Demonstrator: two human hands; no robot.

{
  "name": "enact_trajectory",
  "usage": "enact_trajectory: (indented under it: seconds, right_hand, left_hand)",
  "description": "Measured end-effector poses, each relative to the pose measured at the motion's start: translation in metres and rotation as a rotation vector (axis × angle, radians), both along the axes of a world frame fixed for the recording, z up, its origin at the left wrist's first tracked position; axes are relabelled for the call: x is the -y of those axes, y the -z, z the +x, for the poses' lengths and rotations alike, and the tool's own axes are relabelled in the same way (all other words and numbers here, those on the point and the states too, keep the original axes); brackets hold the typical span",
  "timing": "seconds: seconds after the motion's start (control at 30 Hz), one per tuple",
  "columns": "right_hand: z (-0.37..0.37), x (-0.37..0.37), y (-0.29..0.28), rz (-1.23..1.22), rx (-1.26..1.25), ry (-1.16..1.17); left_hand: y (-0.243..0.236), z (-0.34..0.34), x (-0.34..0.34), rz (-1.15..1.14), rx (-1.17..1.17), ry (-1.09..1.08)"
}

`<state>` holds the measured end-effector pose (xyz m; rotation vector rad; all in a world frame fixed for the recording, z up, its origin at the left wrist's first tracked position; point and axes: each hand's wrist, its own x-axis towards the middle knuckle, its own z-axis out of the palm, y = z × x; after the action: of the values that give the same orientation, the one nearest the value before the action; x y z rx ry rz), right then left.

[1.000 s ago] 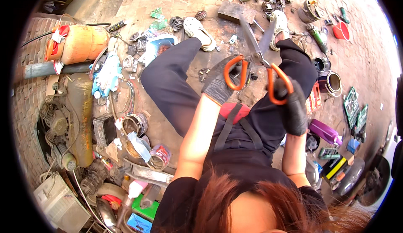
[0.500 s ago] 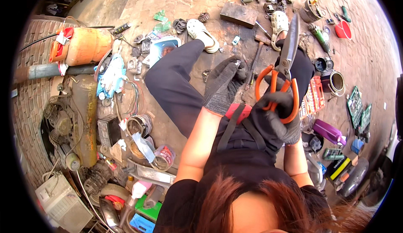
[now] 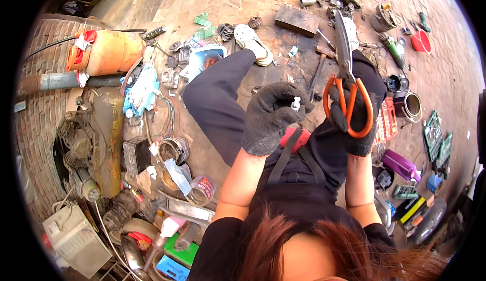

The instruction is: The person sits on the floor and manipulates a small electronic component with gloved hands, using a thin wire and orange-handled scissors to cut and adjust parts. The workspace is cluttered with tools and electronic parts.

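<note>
My left hand, in a dark grey knitted glove, is closed with its fingertips pinching a small white piece, which looks like a plastic fitting. To its right, my gloved right hand grips a pair of large scissors by the orange handles. The long metal blades point away from me and lie together. Nothing is between the blades, and they stay apart from the white piece. Both hands are held above my lap, over a red object between my thighs.
A hammer and a dark rectangular block lie on the brick floor ahead. At left stand an orange gas cylinder and a blue basin. A red tool case and a purple bottle lie at right.
My left hand has turned, bringing the white piece into clearer view. My right hand and the scissors have shifted slightly right, with the blades more upright in the picture.
</note>
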<state>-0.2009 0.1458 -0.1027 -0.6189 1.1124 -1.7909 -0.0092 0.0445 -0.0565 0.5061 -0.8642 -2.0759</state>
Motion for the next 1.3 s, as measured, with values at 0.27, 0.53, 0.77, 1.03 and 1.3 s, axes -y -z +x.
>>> enact_trajectory:
  seconds: [0.27,0.53,0.77,1.03,1.3]
  right_hand:
    - [0.017,0.019,-0.049,-0.166,0.058,-0.277]
    - [0.027,-0.010,-0.049,0.124,-0.780,-0.255]
    - [0.030,0.002,-0.070,0.065,-1.092,-0.262]
    - [0.025,0.006,-0.081,0.108,-1.135,-0.308]
    - [0.020,0.008,-0.094,0.065,-1.235,-0.294]
  left_hand:
    - [-0.024,0.014,-0.008,-0.290,0.225,-0.226]
    - [-0.050,0.018,-0.013,-0.672,0.454,-0.326]
    - [-0.055,0.026,-0.017,-0.644,0.493,-0.276]
    - [-0.054,0.016,-0.025,-0.135,0.179,-0.280]
    - [-0.053,0.011,-0.024,0.027,-0.061,-0.270]
